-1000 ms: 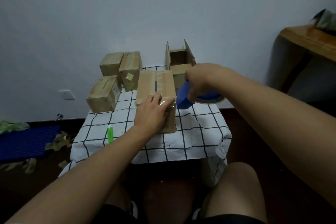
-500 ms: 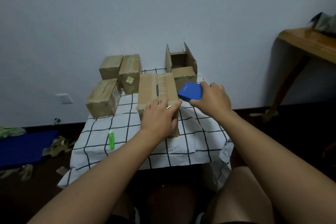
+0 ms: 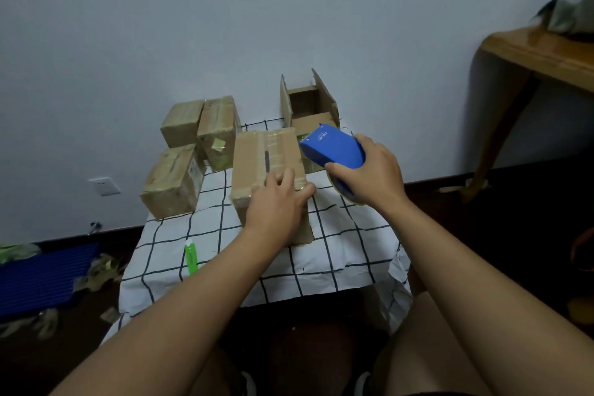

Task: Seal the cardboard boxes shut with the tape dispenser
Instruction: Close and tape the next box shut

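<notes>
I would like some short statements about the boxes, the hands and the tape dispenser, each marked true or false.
1. The right hand grips the blue tape dispenser. True.
2. The left hand rests on the taped box. True.
3. The box at the back right is sealed. False: its flaps stand open.
4. The green utility knife lies on top of a box. False: it lies on the checked tablecloth.

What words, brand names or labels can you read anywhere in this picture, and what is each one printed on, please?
White brand lettering on the blue tape dispenser, held by the right hand: seen upside down and too small to read with certainty.
Pale label on the side of the left front box: too blurred to read.
No other text can be read.
</notes>
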The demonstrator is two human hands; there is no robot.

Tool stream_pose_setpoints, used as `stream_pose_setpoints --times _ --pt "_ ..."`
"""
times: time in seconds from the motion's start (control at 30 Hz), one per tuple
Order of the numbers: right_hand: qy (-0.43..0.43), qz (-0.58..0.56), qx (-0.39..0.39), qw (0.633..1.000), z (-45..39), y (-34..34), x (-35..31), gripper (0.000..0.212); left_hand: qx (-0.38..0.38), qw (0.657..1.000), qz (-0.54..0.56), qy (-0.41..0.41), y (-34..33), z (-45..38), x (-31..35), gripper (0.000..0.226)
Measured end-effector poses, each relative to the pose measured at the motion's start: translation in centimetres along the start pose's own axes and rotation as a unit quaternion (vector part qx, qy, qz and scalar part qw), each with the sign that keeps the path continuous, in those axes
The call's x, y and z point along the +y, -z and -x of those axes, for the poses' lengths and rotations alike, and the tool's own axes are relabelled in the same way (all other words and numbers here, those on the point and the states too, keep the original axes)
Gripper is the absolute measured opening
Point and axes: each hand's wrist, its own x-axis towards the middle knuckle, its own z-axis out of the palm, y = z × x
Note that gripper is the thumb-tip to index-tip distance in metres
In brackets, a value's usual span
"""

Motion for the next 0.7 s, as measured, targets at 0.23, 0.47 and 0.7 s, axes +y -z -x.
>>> stream_pose_setpoints --times 0.23,0.47,0.7 --pt "0.006 -0.090 -0.017 0.996 -0.1 -0.4 -0.2 0.055 0.054 0.998 0.032 0.011 -0.7 0.8 -0.5 0.063" --pt "0.009 -0.191 -0.012 0.981 -0.9 0.2 -2.7 0.050 0.096 0.985 0.138 0.035 -0.6 1.7 -2.3 0.039" --pt "0.021 -0.227 -0.039 0.973 -1.5 -0.1 -5.0 0.049 0.137 0.959 0.243 0.057 -0.6 1.6 -3.0 0.040"
